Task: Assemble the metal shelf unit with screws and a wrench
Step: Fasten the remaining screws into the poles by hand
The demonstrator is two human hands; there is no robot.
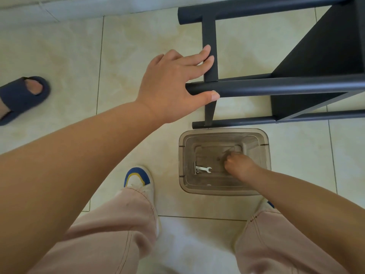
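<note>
We find the black shelf unit lying at one to three o'clock, cut off at the right edge; our left hand rests on its tubes, fingers extended. Our right hand reaches into the translucent bin at five o'clock, fingers curled — whether they hold anything is hidden — beside the wrench.

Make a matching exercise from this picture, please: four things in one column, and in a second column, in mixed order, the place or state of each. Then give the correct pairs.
Things:
1. wrench
2. left hand
3. right hand
4. clear bin

Places or states:
A. reaches down inside the bin, fingers curled
B. stands on the tiled floor beside the black shelf frame
C. lies flat on the bottom of the bin
D. rests on the frame, fingers on the crossbar, thumb by the round tube

Pairs: 1-C, 2-D, 3-A, 4-B
</note>
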